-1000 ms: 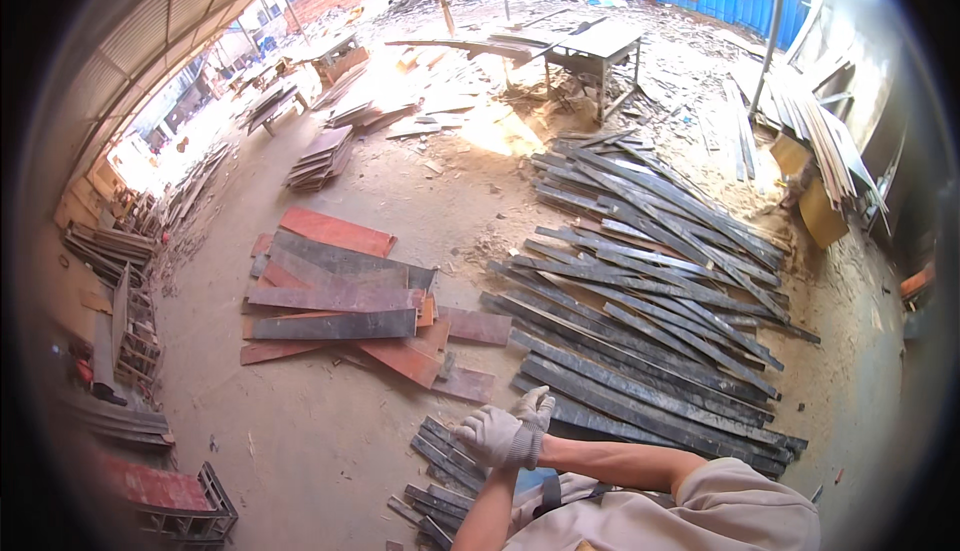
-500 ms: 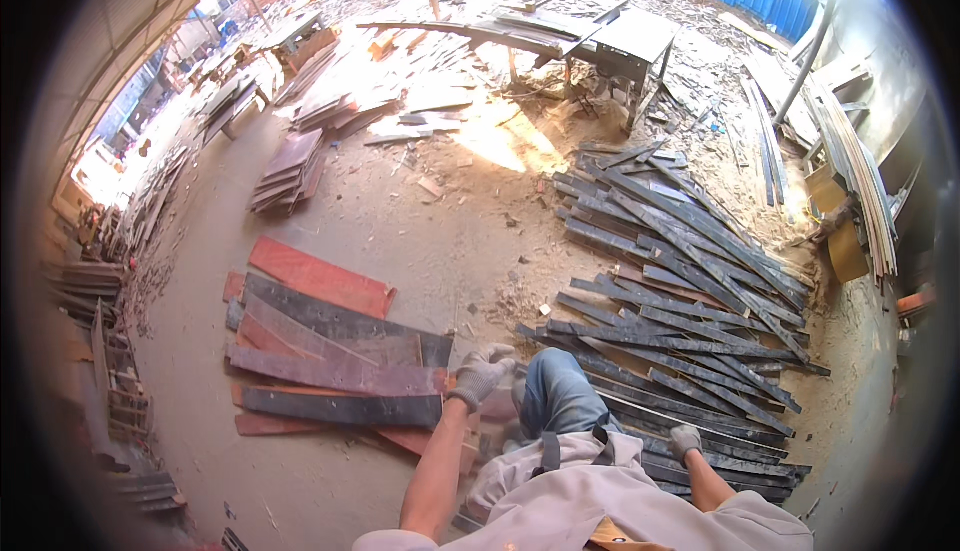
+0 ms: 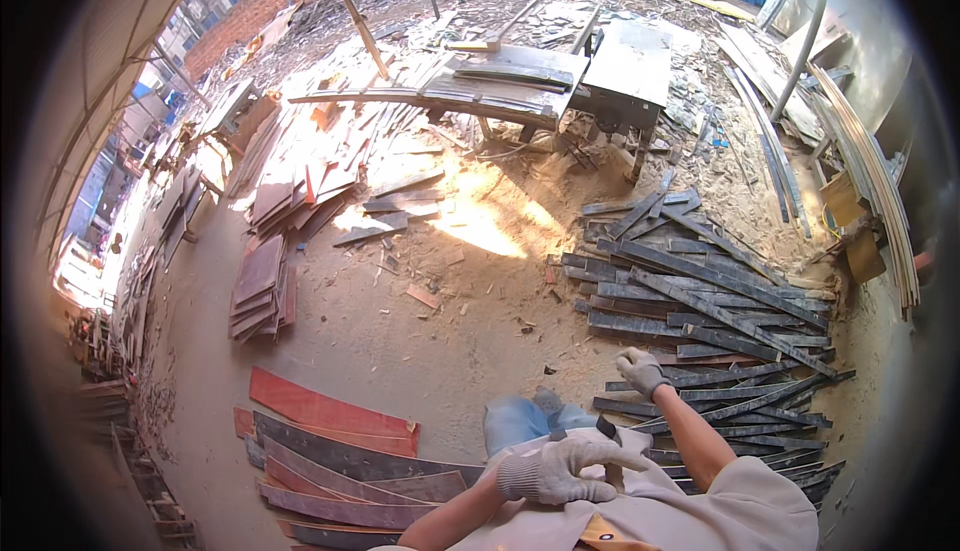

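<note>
Head view, looking down: the person's gloved left hand rests against their own shirt front, fingers curled together, apparently holding nothing. The gloved right hand reaches out, fingers loosely closed; whether it grips anything cannot be told. It hovers at the near edge of a pile of dark planks, long, thin, grey-black strips lying crisscrossed on the sandy floor.

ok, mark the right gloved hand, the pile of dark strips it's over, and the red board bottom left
Right gloved hand (image 3: pixel 640 371), head view, back of the white knit glove.
Pile of dark narrow wooden strips (image 3: pixel 700 291), head view, a long strip mid-pile.
Long flat red board (image 3: pixel 330 413), head view, middle of its top face.
</note>
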`<state>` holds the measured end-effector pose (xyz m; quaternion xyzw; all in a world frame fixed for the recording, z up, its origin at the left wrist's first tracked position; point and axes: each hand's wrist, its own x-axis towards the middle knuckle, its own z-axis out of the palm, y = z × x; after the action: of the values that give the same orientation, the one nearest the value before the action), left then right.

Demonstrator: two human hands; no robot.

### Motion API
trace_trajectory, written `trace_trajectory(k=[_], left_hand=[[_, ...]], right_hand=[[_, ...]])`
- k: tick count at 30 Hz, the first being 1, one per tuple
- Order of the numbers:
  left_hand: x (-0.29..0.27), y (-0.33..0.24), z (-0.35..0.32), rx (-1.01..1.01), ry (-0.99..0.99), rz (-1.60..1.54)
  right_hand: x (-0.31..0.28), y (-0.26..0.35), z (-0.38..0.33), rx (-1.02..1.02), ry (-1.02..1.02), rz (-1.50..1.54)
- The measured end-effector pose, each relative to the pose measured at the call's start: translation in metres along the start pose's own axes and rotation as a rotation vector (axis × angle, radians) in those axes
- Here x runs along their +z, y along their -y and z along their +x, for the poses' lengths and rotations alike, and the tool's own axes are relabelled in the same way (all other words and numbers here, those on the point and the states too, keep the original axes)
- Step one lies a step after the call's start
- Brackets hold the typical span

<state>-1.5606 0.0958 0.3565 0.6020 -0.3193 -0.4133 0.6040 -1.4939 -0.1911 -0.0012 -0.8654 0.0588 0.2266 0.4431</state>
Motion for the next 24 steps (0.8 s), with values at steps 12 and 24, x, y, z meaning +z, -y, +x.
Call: trace_trajectory(k=[12,24], left_hand=[[-0.47,0.003,0.099,-0.019,0.247,0.085],[-0.83,0.015,0.188,-0.015,0.071,-0.009]], right_hand=[[-0.057,0.32,0.421,-0.233,-0.27,-0.11],[-0.174,0.393,0.801,-0.159,-0.37,-0.428]])
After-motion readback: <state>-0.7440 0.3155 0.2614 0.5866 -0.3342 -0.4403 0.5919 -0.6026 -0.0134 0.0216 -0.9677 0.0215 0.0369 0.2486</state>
